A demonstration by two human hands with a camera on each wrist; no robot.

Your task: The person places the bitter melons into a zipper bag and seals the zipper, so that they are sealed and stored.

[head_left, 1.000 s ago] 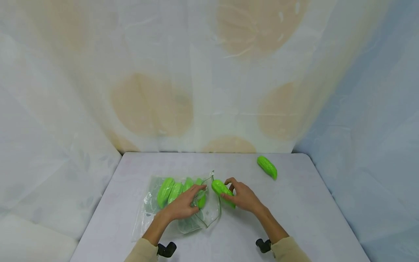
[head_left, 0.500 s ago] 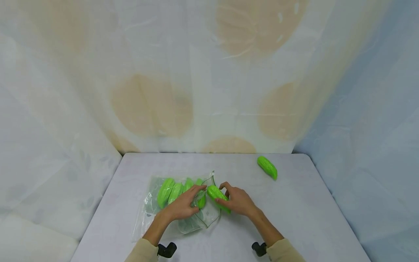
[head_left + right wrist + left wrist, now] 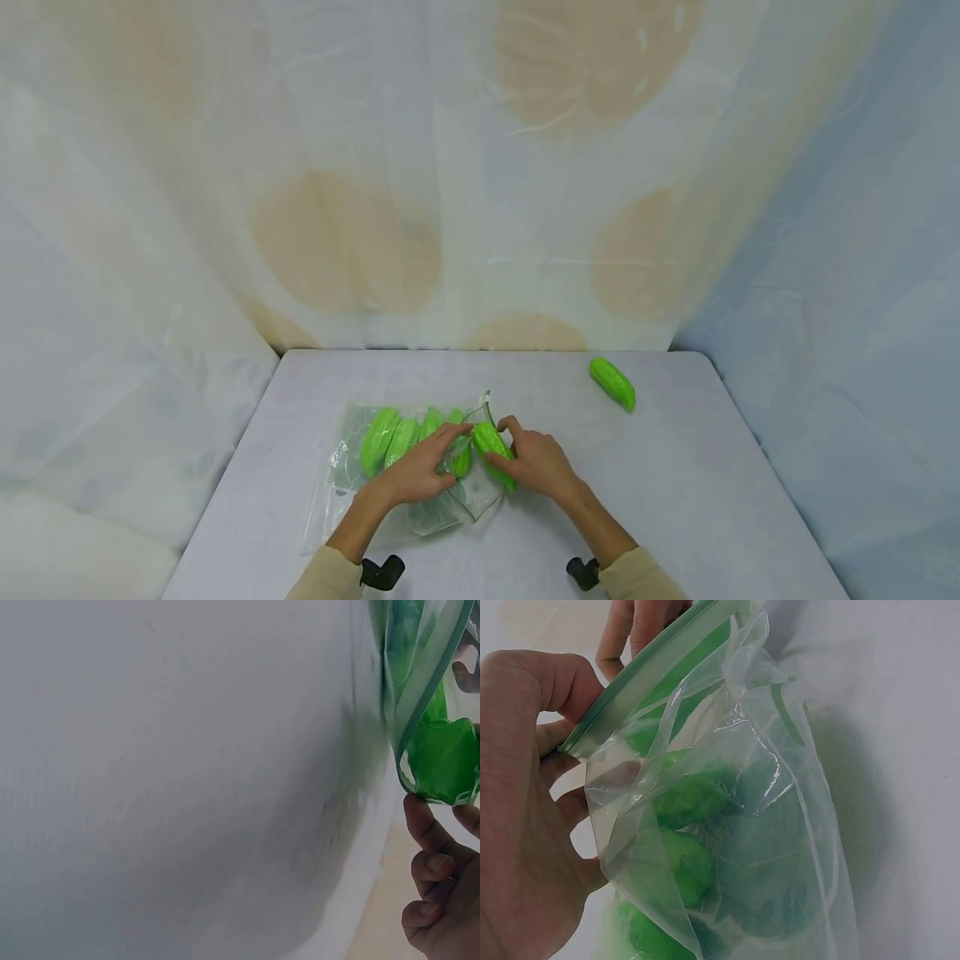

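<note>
My left hand (image 3: 416, 473) grips the mouth of a clear zip bag (image 3: 435, 518) lying on the table. In the left wrist view, its fingers curl at the bag's green zip edge (image 3: 630, 679). Several bright green, ridged bitter melons (image 3: 378, 440) lie side by side inside. At the bag's opening, my right hand (image 3: 540, 462) holds another bitter melon (image 3: 491, 442) between thumb and fingers. From the right wrist, that melon's end (image 3: 444, 761) shows at the zip edge, fingertips touching it. How far it reaches into the bag is partly hidden.
One more bitter melon (image 3: 612, 383) lies at the back right of the white table (image 3: 675, 483). Patterned curtains (image 3: 465, 167) hang behind and on both sides. A black wrist camera mount (image 3: 382, 572) sits by each sleeve.
My right hand has moved left and slightly toward me, bringing the held bitter melon from beside the bag to its opening. The left hand and the bag have stayed in place.
</note>
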